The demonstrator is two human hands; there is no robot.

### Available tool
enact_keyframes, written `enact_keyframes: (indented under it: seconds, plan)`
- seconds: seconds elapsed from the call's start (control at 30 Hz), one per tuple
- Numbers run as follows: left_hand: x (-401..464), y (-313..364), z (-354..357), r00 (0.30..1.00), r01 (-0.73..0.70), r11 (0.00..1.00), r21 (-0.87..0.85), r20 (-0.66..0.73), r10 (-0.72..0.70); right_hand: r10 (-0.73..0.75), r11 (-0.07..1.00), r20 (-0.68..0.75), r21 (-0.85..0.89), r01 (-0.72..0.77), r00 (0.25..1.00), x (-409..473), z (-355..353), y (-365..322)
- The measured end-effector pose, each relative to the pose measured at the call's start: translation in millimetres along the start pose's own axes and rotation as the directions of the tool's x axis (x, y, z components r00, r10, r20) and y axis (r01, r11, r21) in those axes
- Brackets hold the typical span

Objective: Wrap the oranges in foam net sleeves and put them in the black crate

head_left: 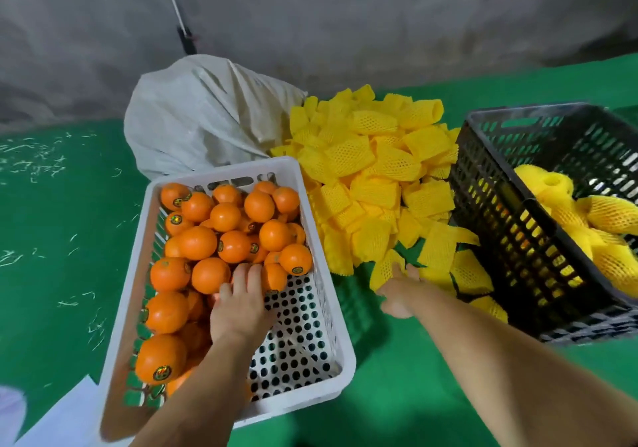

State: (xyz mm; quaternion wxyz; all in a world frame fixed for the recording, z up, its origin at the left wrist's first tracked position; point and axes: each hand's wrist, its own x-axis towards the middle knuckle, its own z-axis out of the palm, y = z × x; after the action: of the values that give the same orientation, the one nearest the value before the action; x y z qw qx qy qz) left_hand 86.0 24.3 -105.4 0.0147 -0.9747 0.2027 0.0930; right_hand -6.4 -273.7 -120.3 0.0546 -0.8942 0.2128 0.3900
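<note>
A white crate in front of me holds several bare oranges piled on its left and far side. My left hand reaches into it, and its fingers curve over the top of one orange, which is mostly hidden beneath the hand. A heap of yellow foam net sleeves lies on the green floor between the two crates. My right hand stretches toward the heap's near edge, thumb spread, fingertips touching one sleeve. The black crate stands tilted at the right with several wrapped oranges inside.
A pale cloth sack sits behind the white crate against a grey wall. A white cord with a black end hangs down the wall. The green floor at the left is strewn with small white scraps. White sheets lie at the bottom left.
</note>
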Motion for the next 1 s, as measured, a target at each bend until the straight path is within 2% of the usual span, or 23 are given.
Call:
enact_keyframes:
  seconds: [0.07,0.13,0.23,0.3,0.37,0.4,0.43,0.47,0.5,0.57,0.6,0.63,0.7,0.77,0.87,0.93,1.0]
  plan:
    - [4.0,3.4,4.7,0.997,-0.068,0.992,-0.104,0.014,0.07,0.008,0.998,-0.06,0.06,-0.005,0.998,4.5,6.5,-0.5]
    - [8.8,5.7,7.8,0.993,-0.121,0.992,-0.028,0.008,0.122,0.014,0.988,-0.205,0.154,0.018,0.979,3.9,5.9,1.0]
    - [10.2,7.5,1.8,0.992,-0.123,0.992,0.015,0.005,0.123,0.021,0.913,-0.507,0.361,0.19,0.862,-6.1,-3.2,3.0]
    - [7.4,8.3,-1.9,0.992,-0.127,0.992,-0.014,0.009,0.127,0.106,0.767,-0.636,0.541,0.343,0.765,-18.9,-8.4,1.5]
    - [3.0,5.3,-9.7,0.995,-0.097,0.978,-0.186,-0.032,0.092,0.197,0.569,-0.669,0.673,0.472,0.716,-35.9,-12.8,-1.3]
    - [-0.3,3.0,-15.8,0.997,-0.063,0.934,-0.351,-0.064,0.043,0.246,0.452,-0.651,0.733,0.509,0.718,-43.9,-13.5,-2.7]
    - [-5.4,1.4,-23.9,0.996,-0.03,0.833,-0.552,-0.086,-0.021,0.285,0.319,-0.608,0.789,0.525,0.741,-50.4,-13.3,-4.7]
    - [-12.8,1.9,-34.8,0.992,-0.014,0.665,-0.747,-0.094,-0.085,0.307,0.218,-0.566,0.825,0.522,0.765,-57.3,-13.0,-7.5]
    - [-21.7,6.9,-47.2,0.986,-0.017,0.466,-0.885,-0.092,-0.139,0.307,0.172,-0.546,0.837,0.519,0.779,-62.8,-11.7,-10.6]
    - [-42.3,26.9,-65.6,0.981,-0.043,0.12,-0.992,-0.065,-0.181,0.298,0.191,-0.548,0.836,0.514,0.781,-71.7,-8.4,-19.0]
    - [-52.0,39.9,-70.1,0.987,-0.05,-0.008,-0.999,-0.049,-0.154,0.307,0.215,-0.562,0.827,0.519,0.768,-76.5,-8.4,-24.5]
    - [-61.2,53.0,-71.8,0.994,-0.051,-0.104,-0.993,-0.04,-0.103,0.319,0.238,-0.584,0.812,0.533,0.747,-81.4,-8.4,-29.8]
    - [-78.5,74.5,-72.1,0.995,-0.092,-0.214,-0.972,-0.096,0.009,0.327,0.268,-0.649,0.761,0.591,0.687,-93.8,-11.3,-39.7]
    - [-90.0,84.2,-68.8,0.978,-0.167,-0.246,-0.955,-0.193,0.084,0.299,0.326,-0.722,0.691,0.645,0.624,-105.5,-14.1,-46.2]
    - [-95.6,88.3,-64.7,0.96,-0.201,-0.21,-0.957,-0.235,0.154,0.167,0.537,-0.861,0.488,0.689,0.48,-117.9,-12.9,-51.2]
    - [-95.4,90.1,-60.3,0.952,-0.243,-0.114,-0.963,-0.259,0.16,0.121,0.583,-0.866,0.457,0.672,0.484,-121.3,-11.8,-52.7]
    - [-94.0,90.8,-56.0,0.945,-0.269,-0.044,-0.962,-0.273,0.182,0.088,0.568,-0.821,0.506,0.649,0.563,-121.9,-15.5,-52.9]
